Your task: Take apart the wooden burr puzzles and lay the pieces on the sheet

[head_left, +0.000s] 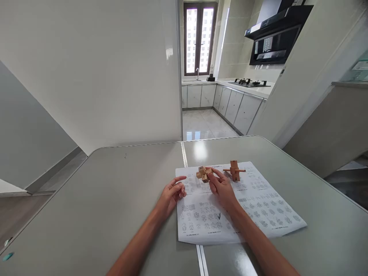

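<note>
A white instruction sheet [258,209] printed with small diagrams lies on the grey table [115,191]. My right hand [222,188] pinches a small wooden interlocking puzzle [203,173] at the sheet's far edge. A second wooden puzzle [235,170], cross-shaped with a thin rod through it, stands on the sheet just right of that hand, untouched. My left hand [171,193] rests at the sheet's left edge with fingers loosely curled and index finger pointing toward the first puzzle; nothing shows in it.
The table has a seam down its middle [184,153]. Beyond it a doorway opens onto a kitchen with white cabinets [235,105], a stove [248,82] and a range hood [273,27]. A white wall [100,76] stands at the left.
</note>
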The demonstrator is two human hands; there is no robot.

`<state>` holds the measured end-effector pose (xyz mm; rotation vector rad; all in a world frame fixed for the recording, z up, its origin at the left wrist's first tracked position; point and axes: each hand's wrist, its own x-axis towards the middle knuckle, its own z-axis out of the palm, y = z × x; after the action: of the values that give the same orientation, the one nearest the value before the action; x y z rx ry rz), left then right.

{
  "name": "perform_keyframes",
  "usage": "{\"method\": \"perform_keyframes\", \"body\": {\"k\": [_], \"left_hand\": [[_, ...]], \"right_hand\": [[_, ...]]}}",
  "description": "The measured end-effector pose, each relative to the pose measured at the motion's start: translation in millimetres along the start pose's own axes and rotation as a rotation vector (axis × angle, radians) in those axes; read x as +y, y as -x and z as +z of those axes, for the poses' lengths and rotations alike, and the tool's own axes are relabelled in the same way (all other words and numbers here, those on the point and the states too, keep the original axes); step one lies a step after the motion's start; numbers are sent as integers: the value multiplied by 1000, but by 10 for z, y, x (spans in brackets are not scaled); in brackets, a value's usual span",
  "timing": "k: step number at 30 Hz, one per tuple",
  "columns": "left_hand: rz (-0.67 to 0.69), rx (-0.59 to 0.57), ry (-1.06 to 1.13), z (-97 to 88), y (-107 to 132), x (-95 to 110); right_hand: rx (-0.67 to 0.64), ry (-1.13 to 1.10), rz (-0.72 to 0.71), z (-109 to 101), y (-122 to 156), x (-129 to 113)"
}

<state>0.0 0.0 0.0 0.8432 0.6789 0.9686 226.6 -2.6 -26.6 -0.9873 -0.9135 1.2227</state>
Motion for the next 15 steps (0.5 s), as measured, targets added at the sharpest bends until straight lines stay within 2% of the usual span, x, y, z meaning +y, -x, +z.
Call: {"method": "perform_keyframes", "body": {"k": [5,11,15], "left_hand": [[41,2,-94,44,4,2],[234,41,-445,67,17,-76],[243,0,-627,93,50,-137]], "right_hand": [[-131,-44,55,129,84,-13],[-274,-86,107,230,158,-44],[-380,-113,140,299,215,-30]]}}
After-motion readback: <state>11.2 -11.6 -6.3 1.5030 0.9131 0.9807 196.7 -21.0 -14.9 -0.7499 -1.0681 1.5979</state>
